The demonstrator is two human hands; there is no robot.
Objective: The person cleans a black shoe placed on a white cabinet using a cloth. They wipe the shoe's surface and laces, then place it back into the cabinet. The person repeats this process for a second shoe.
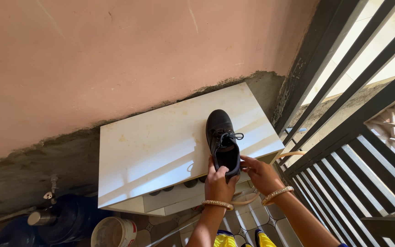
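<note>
- Left hand (219, 182) is gripping the heel of a black lace-up shoe (222, 139) sitting on a white cabinet top (152, 151).
- Right hand (261, 174), fingers loosely open, is touching the shoe's heel from the side.

You look down on a cabinet top (161, 146) that stands against the wall (138, 55) behind it. A shoe (222, 139) lies on the top's right part, toe toward the wall, heel at the near edge. Your left hand (218, 183) grips the heel; your right hand (261, 174) is just beside it, to the right. Right of the cabinet runs a barred railing (357, 137). Below the cabinet's left end, on the floor, sit a bucket (114, 232) and, further left, a jug (65, 219).
</note>
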